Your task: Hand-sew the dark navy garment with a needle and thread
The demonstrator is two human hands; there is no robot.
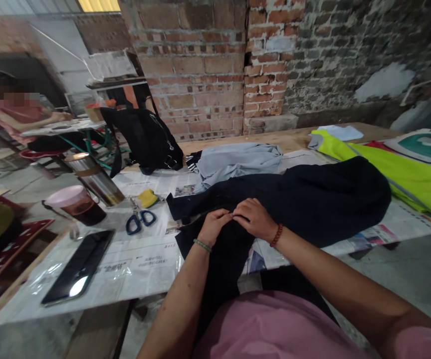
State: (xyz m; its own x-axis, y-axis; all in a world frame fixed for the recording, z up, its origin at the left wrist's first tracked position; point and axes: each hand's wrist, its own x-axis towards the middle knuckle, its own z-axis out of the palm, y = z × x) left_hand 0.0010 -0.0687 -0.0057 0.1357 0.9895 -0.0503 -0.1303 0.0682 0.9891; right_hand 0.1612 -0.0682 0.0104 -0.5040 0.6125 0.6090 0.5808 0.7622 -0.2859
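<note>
A dark navy garment (pixel 313 199) lies bunched across the newspaper-covered table in front of me, with part of it hanging over the near edge. My left hand (pixel 215 228), with a green bead bracelet on its wrist, pinches the fabric near the garment's left part. Right beside it, my right hand (pixel 256 218), wearing a red bead bracelet, also has its fingers closed on the cloth. The thumbs and fingertips of both hands almost meet. Whether anything small is between the fingertips I cannot make out.
Left on the table are blue-handled scissors (pixel 140 221), a yellow sponge-like piece (pixel 148 198), a phone (pixel 79 267), a lidded cup (pixel 76 205) and a steel flask (pixel 98 179). Behind lie a black bag (pixel 144 139) and grey cloth (pixel 238 159). A neon vest (pixel 395 172) and iron (pixel 427 144) are right.
</note>
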